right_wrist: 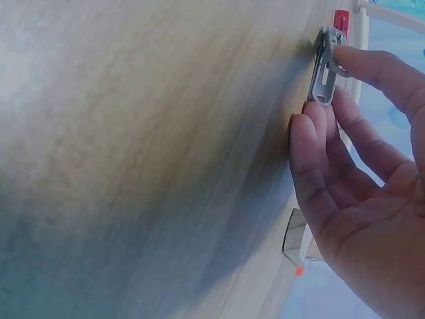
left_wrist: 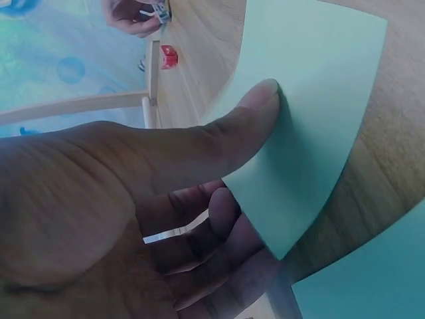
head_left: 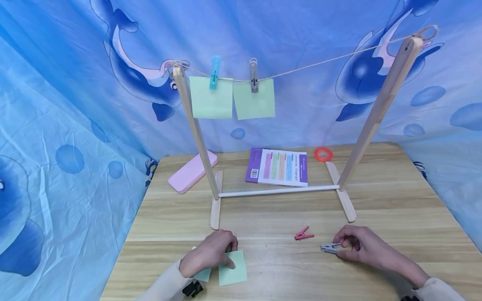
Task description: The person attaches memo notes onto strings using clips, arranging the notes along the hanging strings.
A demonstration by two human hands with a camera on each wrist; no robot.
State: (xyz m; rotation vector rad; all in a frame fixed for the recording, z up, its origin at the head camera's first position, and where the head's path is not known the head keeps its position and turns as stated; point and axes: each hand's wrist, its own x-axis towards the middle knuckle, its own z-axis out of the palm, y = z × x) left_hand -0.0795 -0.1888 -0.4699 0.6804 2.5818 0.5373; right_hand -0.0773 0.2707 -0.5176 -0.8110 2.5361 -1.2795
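My left hand (head_left: 216, 250) pinches a square pale green paper note (head_left: 233, 274) at its edge, thumb on top and fingers beneath. In the left wrist view that note (left_wrist: 325, 86) bends upward under the thumb. A second green note (head_left: 203, 275) lies beside it, partly covered by the hand. Toward the right of the table, my right hand (head_left: 363, 247) holds a grey clothespin (head_left: 329, 248) between thumb and fingers, low over the wood. The right wrist view shows the thumb on one arm of the clothespin (right_wrist: 323, 80). A red clothespin (head_left: 303, 234) lies between the hands.
A wooden stand (head_left: 370, 121) carries a string (head_left: 320, 63). Two green notes hang from it, one under a blue clothespin (head_left: 214, 72), another under a grey clothespin (head_left: 254, 74). Behind lie a pink case (head_left: 193, 172), a book (head_left: 280, 167) and a red tape roll (head_left: 323, 154).
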